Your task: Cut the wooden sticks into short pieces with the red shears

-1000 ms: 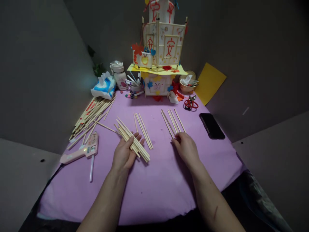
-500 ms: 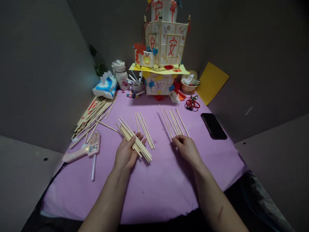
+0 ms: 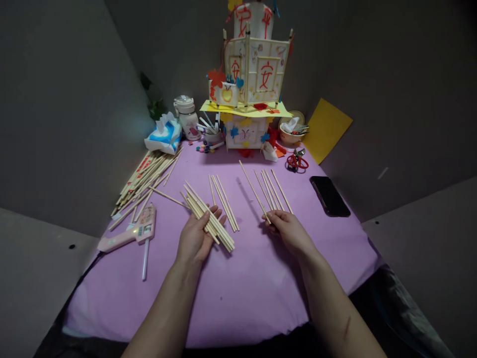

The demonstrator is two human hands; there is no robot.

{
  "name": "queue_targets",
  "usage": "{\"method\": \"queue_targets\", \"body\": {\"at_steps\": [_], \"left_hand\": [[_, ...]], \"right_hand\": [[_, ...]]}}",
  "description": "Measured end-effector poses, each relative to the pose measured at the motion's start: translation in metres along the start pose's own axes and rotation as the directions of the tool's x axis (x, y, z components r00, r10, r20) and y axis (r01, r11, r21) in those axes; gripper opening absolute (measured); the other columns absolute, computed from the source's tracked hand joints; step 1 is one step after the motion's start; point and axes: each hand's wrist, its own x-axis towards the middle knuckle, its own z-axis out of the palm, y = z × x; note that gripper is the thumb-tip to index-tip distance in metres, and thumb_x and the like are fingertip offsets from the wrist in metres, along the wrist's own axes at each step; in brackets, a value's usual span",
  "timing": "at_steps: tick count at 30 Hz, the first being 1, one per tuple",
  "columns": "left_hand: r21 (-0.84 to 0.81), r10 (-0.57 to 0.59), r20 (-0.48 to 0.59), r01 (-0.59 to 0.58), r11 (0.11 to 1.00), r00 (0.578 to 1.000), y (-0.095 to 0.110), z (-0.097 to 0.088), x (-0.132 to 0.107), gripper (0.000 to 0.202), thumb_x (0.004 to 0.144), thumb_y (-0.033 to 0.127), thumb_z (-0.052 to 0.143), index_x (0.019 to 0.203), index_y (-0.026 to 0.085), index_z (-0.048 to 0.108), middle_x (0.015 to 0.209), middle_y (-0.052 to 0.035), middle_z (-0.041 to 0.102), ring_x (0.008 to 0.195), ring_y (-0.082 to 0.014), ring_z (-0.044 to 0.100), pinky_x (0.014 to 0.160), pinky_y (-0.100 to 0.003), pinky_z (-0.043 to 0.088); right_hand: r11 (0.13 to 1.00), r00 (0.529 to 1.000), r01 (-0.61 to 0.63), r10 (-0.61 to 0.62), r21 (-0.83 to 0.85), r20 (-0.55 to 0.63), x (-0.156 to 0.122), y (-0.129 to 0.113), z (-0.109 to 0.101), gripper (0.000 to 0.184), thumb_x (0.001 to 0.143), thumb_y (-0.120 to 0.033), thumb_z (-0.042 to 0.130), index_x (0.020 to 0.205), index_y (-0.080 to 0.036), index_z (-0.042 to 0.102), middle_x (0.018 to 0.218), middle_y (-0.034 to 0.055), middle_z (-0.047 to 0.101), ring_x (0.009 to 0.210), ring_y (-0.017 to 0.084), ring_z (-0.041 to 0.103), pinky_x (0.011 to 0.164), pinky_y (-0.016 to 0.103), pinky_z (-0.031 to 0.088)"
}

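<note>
Cloth [image 3: 242, 298] in purple spreads out in front of the paper tower [image 3: 249, 79]. Nearer than the tower and a little to its left, the left hand [image 3: 196, 237] is closed around a bundle of sticks [image 3: 196, 201], fingers curled over them. Nearer and slightly right of the tower, the right hand [image 3: 288, 229] pinches the near end of a single stick [image 3: 254, 191], which slants back toward the tower, just beside a row of sticks [image 3: 278, 191]. Far left of the tower lies a loose heap of sticks [image 3: 145, 179], a glue gun [image 3: 130, 234] nearer; to its right, a black phone [image 3: 330, 195].
</note>
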Motion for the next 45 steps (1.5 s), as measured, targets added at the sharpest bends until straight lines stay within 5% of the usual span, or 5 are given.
{"method": "queue_targets", "body": {"at_steps": [5, 13, 34, 45], "left_hand": [[0.003, 0.010, 0.017, -0.010, 1.000, 1.000, 0.000, 0.000, 0.000, 0.016, 0.085, 0.001, 0.054, 0.091, 0.013, 0.062, 0.088, -0.0092, 0.069, 0.084, -0.0177, 0.071, 0.092, -0.047, 0.056], [0.003, -0.002, 0.013, 0.002, 1.000, 1.000, -0.001, -0.001, 0.000, 0.016, 0.084, 0.002, 0.056, 0.094, 0.014, 0.061, 0.089, -0.0094, 0.070, 0.084, -0.0180, 0.071, 0.090, -0.046, 0.057], [0.030, 0.005, 0.055, -0.007, 1.000, 0.998, -0.003, -0.002, 0.000, 0.018, 0.084, 0.002, 0.054, 0.096, 0.014, 0.059, 0.088, -0.0089, 0.069, 0.079, -0.0177, 0.071, 0.086, -0.044, 0.059], [0.050, 0.003, 0.185, -0.012, 0.999, 0.983, -0.013, 0.001, -0.008, 0.020, 0.083, 0.007, 0.061, 0.099, 0.016, 0.054, 0.105, -0.0100, 0.069, 0.095, -0.0215, 0.069, 0.089, -0.045, 0.057]], "right_hand": [[1.000, 0.999, 0.028, -0.028, -0.010, 0.043, 0.001, 0.003, 0.000, 0.028, 0.083, -0.043, 0.056, 0.082, -0.016, 0.063, 0.070, 0.0023, 0.058, 0.056, 0.010, 0.045, 0.052, 0.025, 0.035], [0.969, 0.991, 0.117, -0.129, -0.217, -0.042, -0.001, 0.004, 0.003, 0.028, 0.082, -0.043, 0.059, 0.080, -0.016, 0.063, 0.070, 0.0030, 0.059, 0.061, 0.012, 0.049, 0.055, 0.026, 0.037], [0.971, 0.988, 0.130, -0.145, -0.200, -0.061, -0.002, 0.011, 0.014, 0.021, 0.080, -0.037, 0.062, 0.078, -0.016, 0.060, 0.062, -0.0012, 0.053, 0.054, 0.011, 0.045, 0.051, 0.026, 0.034], [0.952, 0.979, 0.185, -0.199, -0.243, -0.034, -0.015, 0.014, 0.038, 0.023, 0.077, -0.038, 0.067, 0.087, -0.017, 0.063, 0.068, -0.0005, 0.058, 0.060, 0.013, 0.050, 0.057, 0.027, 0.039]]}}
